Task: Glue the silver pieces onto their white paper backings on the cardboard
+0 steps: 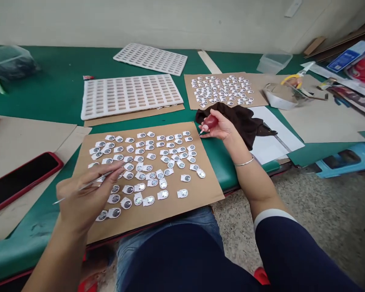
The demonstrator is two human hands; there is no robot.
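Note:
My left hand (83, 196) is closed around a thin metal pick (94, 181), fingertips over the left part of a brown cardboard sheet (197, 192). Many small white tags, each bearing a round silvery metal piece (183, 193), lie in loose rows on that sheet; my left hand hides some of them. Just past the sheet's right edge, my right hand (225, 127) grips a small red squeeze bottle (211, 121) with a fine tip pointing down to the left. A dark brown cloth (240, 119) lies right behind this hand.
Behind stand two white slotted trays (130, 95) and a second cardboard (188, 95) with similar tags. A red-cased phone (21, 182) lies at left. Clear plastic containers (273, 63), yellow-handled scissors (292, 80) and white paper (270, 138) are at right. The green table's (231, 170) front edge borders my lap.

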